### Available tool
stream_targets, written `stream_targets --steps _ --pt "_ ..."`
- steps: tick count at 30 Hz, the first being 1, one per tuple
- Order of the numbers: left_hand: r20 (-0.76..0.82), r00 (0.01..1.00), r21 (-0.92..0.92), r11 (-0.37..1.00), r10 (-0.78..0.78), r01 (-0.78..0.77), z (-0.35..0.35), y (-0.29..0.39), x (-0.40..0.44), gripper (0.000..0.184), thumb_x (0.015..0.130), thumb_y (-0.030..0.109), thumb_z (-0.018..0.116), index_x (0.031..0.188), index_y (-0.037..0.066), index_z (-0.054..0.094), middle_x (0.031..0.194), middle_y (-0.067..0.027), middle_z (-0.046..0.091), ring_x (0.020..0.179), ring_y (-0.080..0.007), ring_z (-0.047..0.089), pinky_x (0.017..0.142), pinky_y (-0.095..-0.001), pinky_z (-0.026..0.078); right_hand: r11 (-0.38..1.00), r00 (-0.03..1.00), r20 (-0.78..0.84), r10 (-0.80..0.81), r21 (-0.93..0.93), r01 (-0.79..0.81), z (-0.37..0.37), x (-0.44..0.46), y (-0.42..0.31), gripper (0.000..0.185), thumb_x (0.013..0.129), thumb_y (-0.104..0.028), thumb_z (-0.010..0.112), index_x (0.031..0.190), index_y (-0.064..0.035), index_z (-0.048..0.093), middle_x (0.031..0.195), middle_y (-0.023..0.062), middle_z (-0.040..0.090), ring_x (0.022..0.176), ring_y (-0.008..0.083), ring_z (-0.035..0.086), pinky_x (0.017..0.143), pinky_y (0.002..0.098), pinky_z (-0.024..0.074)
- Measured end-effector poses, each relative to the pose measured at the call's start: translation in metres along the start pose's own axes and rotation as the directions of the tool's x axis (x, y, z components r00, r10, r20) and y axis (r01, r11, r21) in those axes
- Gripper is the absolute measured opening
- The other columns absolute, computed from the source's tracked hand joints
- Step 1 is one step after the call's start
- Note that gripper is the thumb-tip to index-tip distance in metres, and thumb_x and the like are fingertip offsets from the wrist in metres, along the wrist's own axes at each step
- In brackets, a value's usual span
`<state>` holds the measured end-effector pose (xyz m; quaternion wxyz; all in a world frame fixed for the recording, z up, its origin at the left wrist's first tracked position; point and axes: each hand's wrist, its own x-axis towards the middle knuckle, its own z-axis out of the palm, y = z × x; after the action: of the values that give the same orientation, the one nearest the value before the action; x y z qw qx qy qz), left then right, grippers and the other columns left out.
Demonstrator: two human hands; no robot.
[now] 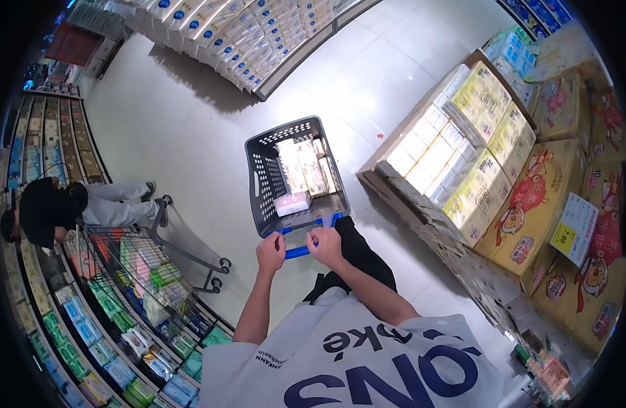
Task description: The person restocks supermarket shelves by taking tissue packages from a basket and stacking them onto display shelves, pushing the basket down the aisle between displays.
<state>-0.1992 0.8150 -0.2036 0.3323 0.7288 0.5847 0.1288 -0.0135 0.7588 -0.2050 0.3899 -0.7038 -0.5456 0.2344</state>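
My left hand (271, 251) is closed around the left end of a blue handle (297, 253). Close beside it, my right hand (324, 245) grips the right part of the same handle. The handle belongs to a dark grey shopping basket (260, 198) with perforated walls, which is in front of my body. Several pale packs (298, 168) lie inside it toward the right wall. A smaller white-and-pink pack (292, 203) lies at the end nearest me. Print on the packs is too washed out to read.
At right, a large display holds tissue packs (477, 197) and yellow cartons (530, 197) with a price sign (575, 230). White packs (238, 41) are stacked ahead. On the left, a person (55, 207) stands near a wire shopping cart (150, 265) and shelves. Pale tile floor (197, 156) lies between.
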Motion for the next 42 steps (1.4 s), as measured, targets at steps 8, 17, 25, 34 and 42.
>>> stream_targets --steps 8,17,25,34,42 --pt "-0.092 0.996 0.097 0.995 -0.01 0.018 -0.034 -0.033 0.092 0.017 0.094 0.017 0.051 0.097 0.009 0.065 0.094 -0.0115 0.067 0.089 -0.0299 0.062 0.081 -0.04 0.049 0.998 0.984 0.176 -0.015 0.055 0.005 0.037 0.044 -0.005 0.026 0.084 -0.024 0.064 0.066 -0.0058 0.067 0.061 0.0145 0.061 0.06 0.0343 0.06 0.062 0.045 0.0444" --pt "-0.039 0.994 0.021 0.995 -0.102 0.103 -0.045 -0.015 0.173 0.019 0.093 0.017 0.046 0.094 0.01 0.064 0.075 -0.0103 0.066 0.08 -0.0327 0.063 0.076 -0.046 0.048 0.998 0.977 0.203 0.059 0.008 -0.062 0.044 0.094 0.001 0.027 0.088 -0.027 0.061 0.079 -0.0051 0.072 0.07 0.0188 0.066 0.069 0.0364 0.064 0.069 0.0457 0.0477" --pt "-0.071 0.996 -0.226 0.974 -0.048 0.03 -0.036 -0.005 0.22 0.017 0.088 0.011 0.049 0.09 0.006 0.065 0.062 -0.0104 0.06 0.057 -0.0236 0.061 0.058 -0.0379 0.046 0.997 0.97 0.24 0.041 0.051 -0.055 0.028 0.131 0.008 0.025 0.09 -0.025 0.058 0.078 -0.0059 0.069 0.073 0.0168 0.067 0.068 0.0368 0.064 0.066 0.0473 0.0493" --pt "-0.073 0.991 -0.16 0.979 0.112 -0.123 -0.033 0.031 0.262 0.01 0.086 0.011 0.055 0.083 0.01 0.065 0.064 -0.0107 0.062 0.061 -0.0312 0.063 0.059 -0.0431 0.047 0.981 0.977 0.1 0.191 -0.051 -0.186 0.021 0.167 0.012 0.022 0.089 -0.024 0.06 0.075 -0.0074 0.062 0.067 0.0149 0.062 0.063 0.0357 0.062 0.059 0.0468 0.0478" --pt "0.082 0.968 -0.11 0.968 0.236 -0.227 -0.028 0.055 0.321 0.014 0.089 0.015 0.052 0.081 0.008 0.062 0.071 -0.0167 0.065 0.067 -0.0413 0.063 0.061 -0.0516 0.047 0.825 0.852 -0.218 0.476 -0.225 -0.519 0.028 0.229 -0.009 0.028 0.086 -0.034 0.063 0.071 -0.0103 0.064 0.063 0.0138 0.063 0.06 0.0353 0.063 0.055 0.0474 0.0481"
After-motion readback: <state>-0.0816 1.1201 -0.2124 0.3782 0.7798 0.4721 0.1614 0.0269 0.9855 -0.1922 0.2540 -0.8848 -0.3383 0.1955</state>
